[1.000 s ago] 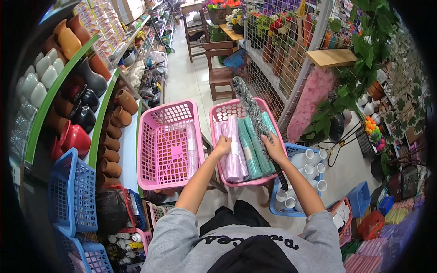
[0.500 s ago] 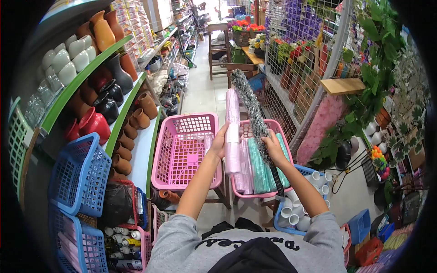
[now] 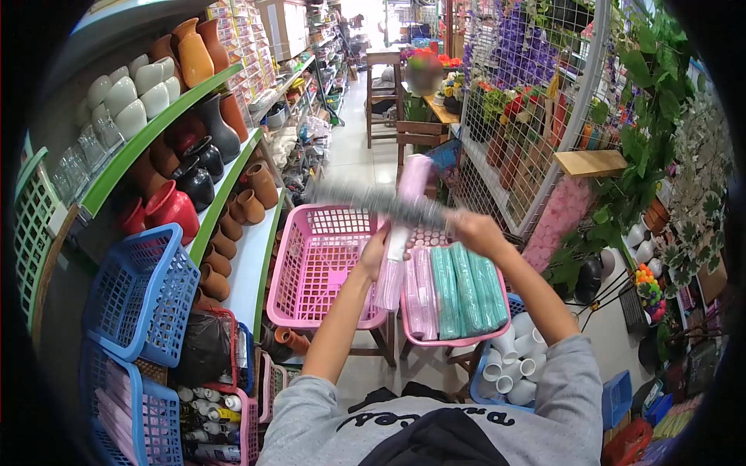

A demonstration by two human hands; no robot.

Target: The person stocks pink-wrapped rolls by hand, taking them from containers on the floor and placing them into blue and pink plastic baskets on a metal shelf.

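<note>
My left hand (image 3: 375, 253) is closed around a pink plastic-wrapped roll (image 3: 390, 286), held tilted with its upper end leaning right. In my right hand (image 3: 477, 231) is the handle end of a grey fluffy duster (image 3: 416, 208), blurred by motion. It stretches leftward across the roll, hiding part of its middle. Below my hands, a pink basket (image 3: 458, 339) holds several wrapped pink rolls (image 3: 420, 299) and green rolls (image 3: 468, 291), standing side by side. Left of it sits another pink basket (image 3: 277, 291), its mesh bottom showing.
Shelves on the left carry clay pots (image 3: 250, 206), a red vase (image 3: 172, 206) and white cups (image 3: 120, 95). Blue baskets (image 3: 172, 299) are stacked at lower left. White vases (image 3: 505, 365) fill a blue basket at right. A wire grid (image 3: 536, 155) stands along the aisle (image 3: 350, 147).
The duster has swung from upright beside the roll to lying leftward across it. My right hand has moved up a little, and the roll now leans right at its top.
</note>
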